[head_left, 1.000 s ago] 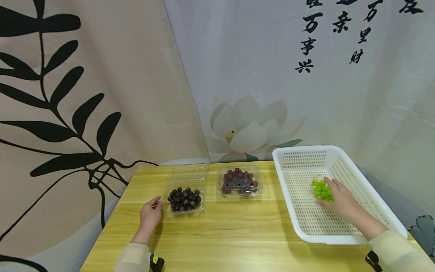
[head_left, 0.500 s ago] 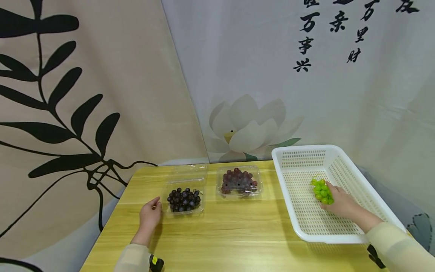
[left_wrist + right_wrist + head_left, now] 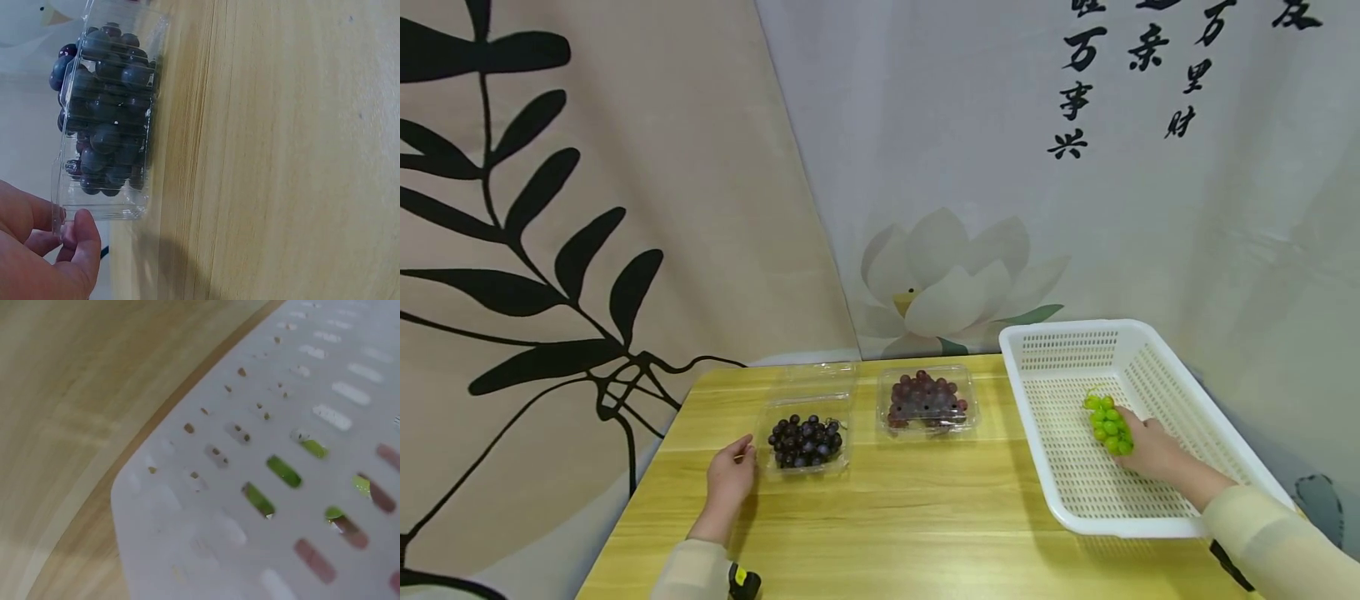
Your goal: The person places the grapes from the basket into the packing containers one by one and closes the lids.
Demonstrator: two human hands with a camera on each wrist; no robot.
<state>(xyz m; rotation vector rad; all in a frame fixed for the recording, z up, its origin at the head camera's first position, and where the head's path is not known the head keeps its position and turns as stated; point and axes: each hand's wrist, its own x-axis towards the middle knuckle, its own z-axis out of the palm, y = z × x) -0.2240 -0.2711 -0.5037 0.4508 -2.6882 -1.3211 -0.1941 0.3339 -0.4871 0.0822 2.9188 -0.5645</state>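
Observation:
Inside the white basket [image 3: 1051, 467], my right hand [image 3: 1153, 454] grips a bunch of green grapes [image 3: 1108, 423]. The right wrist view looks through the basket's slotted wall, where bits of green grape [image 3: 284, 471] and fingers [image 3: 315, 560] show. On the left, my left hand [image 3: 730, 479] pinches the rim of a clear plastic box [image 3: 128, 211] between thumb and fingers. That box holds dark grapes [image 3: 806, 442], and its lid [image 3: 814, 379] lies folded back behind it.
A second clear plastic box [image 3: 967, 425] with red grapes [image 3: 927, 398] sits between the dark grapes and the basket. All stand on a wooden table [image 3: 910, 525]. A printed curtain [image 3: 940, 167] hangs right behind its back edge.
My right hand has shifted slightly right and down, and more of the green bunch shows beside its fingers. The left hand and both plastic boxes have stayed put.

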